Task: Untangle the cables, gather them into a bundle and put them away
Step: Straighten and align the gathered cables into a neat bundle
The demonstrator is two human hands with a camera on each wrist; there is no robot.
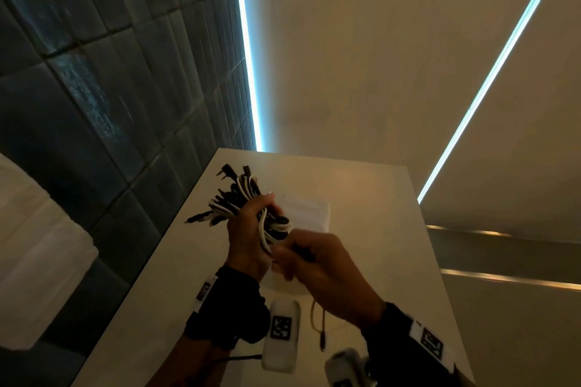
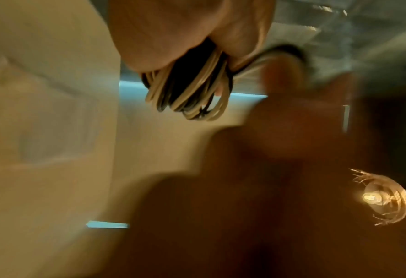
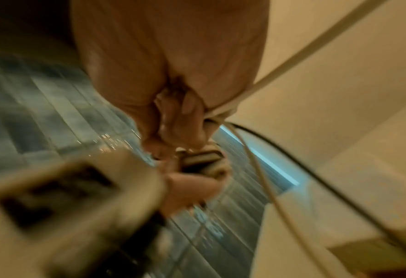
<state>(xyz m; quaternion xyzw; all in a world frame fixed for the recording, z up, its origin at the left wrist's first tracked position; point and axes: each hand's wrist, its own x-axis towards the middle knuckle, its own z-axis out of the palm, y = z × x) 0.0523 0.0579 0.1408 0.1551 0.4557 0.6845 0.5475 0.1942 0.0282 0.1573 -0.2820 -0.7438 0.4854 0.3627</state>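
Observation:
A bundle of black and white cables [image 1: 239,201] is held up above the white table [image 1: 371,254]. My left hand [image 1: 251,229] grips its middle, with the plug ends fanning out up and to the left. The looped ends [image 1: 273,229] hang toward my right hand [image 1: 301,258], whose curled fingers hold cable strands at the lower end. In the left wrist view the loops of the cable bundle [image 2: 187,90] stick out below my closed left hand [image 2: 178,35]. In the blurred right wrist view my right hand [image 3: 187,116] pinches a white cable strand [image 3: 292,58].
A flat clear pouch or sheet [image 1: 308,214] lies on the table behind the hands. A thin brown cord [image 1: 317,324] and a white tagged device [image 1: 281,334] lie near the front edge. A dark tiled wall [image 1: 110,88] stands to the left.

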